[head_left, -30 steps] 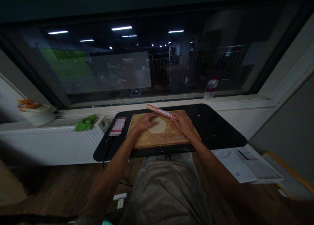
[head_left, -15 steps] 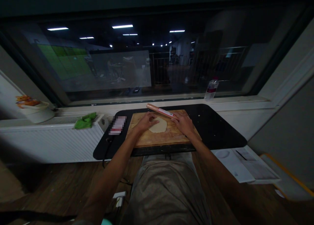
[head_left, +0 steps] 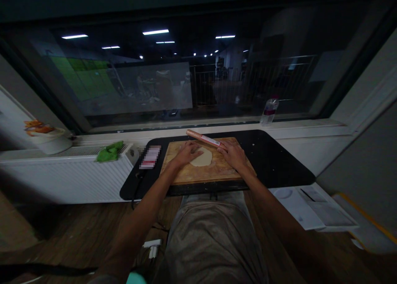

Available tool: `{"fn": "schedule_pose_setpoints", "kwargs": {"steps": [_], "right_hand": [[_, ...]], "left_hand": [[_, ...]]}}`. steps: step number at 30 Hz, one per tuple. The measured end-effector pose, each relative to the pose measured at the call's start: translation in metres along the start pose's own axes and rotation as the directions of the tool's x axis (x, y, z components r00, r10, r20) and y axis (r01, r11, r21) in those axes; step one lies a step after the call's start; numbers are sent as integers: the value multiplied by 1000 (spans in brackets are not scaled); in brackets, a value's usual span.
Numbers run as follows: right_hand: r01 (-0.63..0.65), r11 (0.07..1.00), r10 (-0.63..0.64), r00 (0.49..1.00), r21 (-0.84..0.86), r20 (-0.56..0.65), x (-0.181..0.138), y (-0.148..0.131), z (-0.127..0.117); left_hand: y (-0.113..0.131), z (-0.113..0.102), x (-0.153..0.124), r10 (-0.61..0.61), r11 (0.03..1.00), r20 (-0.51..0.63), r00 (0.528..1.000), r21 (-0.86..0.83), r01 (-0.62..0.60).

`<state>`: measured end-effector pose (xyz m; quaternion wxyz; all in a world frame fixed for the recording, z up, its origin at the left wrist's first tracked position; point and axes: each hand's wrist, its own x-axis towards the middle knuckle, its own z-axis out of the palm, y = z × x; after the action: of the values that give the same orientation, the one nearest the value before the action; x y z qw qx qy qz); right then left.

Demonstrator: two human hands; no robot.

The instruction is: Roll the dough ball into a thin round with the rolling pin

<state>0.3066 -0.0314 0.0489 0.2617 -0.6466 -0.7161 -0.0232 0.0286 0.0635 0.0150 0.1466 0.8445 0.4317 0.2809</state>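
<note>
A flat pale round of dough [head_left: 202,158] lies on a wooden board [head_left: 204,173] on a black table [head_left: 273,160]. My left hand [head_left: 187,151] rests flat on the dough's left edge with its fingers stretched out. My right hand [head_left: 232,154] lies palm down on the board just right of the dough, fingers extended toward a wooden rolling pin [head_left: 203,138] at the board's far edge. The fingertips of the right hand touch or nearly touch the pin.
A small blurred packet [head_left: 149,157] lies left of the board. A water bottle [head_left: 269,110] stands on the window sill. A green cloth [head_left: 108,151] and a white bowl [head_left: 49,141] sit on the radiator to the left. Papers [head_left: 313,211] lie low on the right.
Both hands stay on the board; the left hand has slid slightly further over the dough. The view has shifted a little.
</note>
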Motion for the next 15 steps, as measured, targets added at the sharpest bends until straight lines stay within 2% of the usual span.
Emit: {"fn": "schedule_pose_setpoints", "kwargs": {"steps": [15], "right_hand": [[-1,1000,1,1000,-3,1,-1,-1,-2]], "left_hand": [[5,3,-2,1,996,51,999,87,-5]]}}
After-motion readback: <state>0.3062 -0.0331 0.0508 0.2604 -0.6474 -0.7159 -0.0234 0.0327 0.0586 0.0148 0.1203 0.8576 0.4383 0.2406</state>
